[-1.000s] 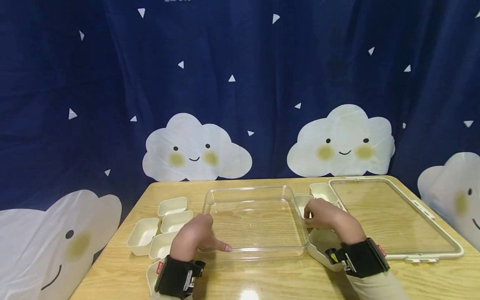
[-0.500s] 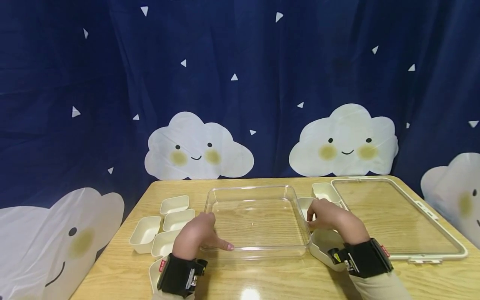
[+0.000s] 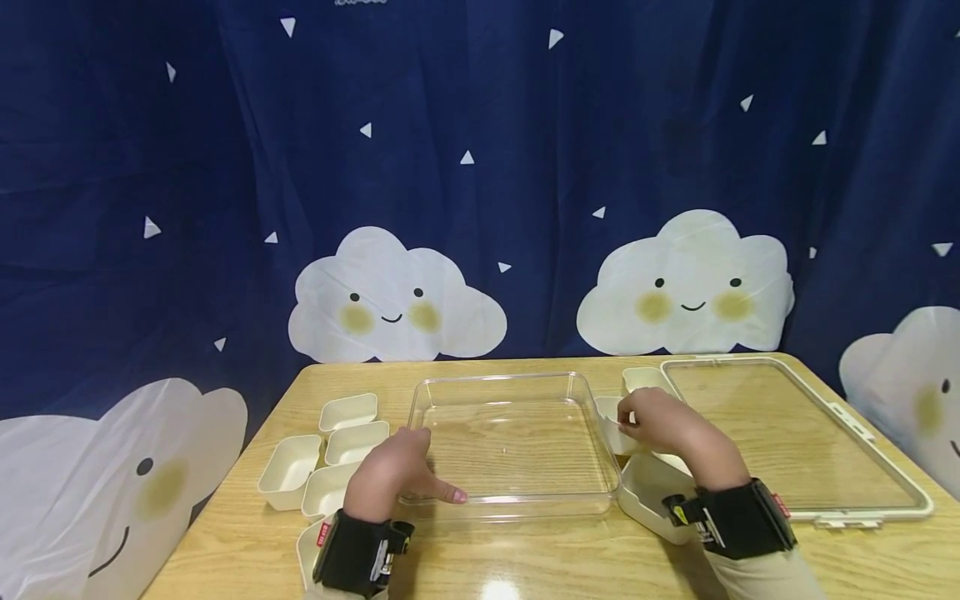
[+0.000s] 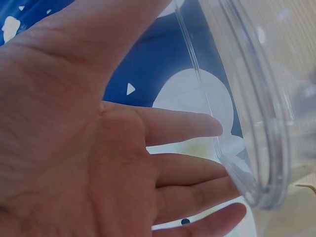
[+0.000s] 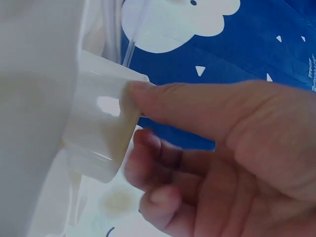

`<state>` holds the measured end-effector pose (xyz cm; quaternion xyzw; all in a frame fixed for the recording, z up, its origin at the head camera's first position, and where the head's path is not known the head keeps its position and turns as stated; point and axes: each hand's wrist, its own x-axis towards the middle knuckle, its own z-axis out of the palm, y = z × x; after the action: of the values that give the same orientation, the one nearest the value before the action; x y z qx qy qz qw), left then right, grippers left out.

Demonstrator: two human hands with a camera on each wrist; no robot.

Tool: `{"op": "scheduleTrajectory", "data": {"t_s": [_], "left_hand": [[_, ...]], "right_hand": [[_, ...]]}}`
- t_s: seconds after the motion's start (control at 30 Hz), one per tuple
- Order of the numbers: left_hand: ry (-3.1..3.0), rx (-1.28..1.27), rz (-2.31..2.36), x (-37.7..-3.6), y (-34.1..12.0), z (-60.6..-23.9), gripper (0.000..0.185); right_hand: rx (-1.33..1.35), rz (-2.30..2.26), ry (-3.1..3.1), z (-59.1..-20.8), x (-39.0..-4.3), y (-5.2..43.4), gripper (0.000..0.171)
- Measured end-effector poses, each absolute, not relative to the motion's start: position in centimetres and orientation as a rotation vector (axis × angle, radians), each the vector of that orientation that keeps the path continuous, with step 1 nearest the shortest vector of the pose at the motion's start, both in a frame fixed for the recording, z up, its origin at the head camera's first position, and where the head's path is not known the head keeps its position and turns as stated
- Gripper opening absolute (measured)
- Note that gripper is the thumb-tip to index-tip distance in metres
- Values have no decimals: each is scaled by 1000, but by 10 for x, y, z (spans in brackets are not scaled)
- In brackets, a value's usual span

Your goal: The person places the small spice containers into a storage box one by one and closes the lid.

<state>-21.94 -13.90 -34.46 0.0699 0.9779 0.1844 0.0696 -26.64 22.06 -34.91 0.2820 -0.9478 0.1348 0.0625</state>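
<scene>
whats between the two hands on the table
The clear tray, seen in the head view: left hand at its near-left corner, right hand just past its right wall.

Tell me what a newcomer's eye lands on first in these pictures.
First the clear plastic tray in the middle of the wooden table, with the left hand resting open against its near left corner. Next the right hand at the tray's right edge, pinching a small cream container. More cream containers cluster to the tray's left, and a clear lid lies flat on the right.
</scene>
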Motion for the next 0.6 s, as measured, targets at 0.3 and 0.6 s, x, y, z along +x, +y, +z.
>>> {"op": "scheduleTrajectory", "data": {"t_s": [0.3,0.6], "left_hand": [[2945,238,572,-218,-140,-344,97],[2927,233,580,-219,-140,-345,108]], "right_hand": [[692,464,-2872,-342,-261,224,17],[571,476,-2838,-343,-266,235,25]]}}
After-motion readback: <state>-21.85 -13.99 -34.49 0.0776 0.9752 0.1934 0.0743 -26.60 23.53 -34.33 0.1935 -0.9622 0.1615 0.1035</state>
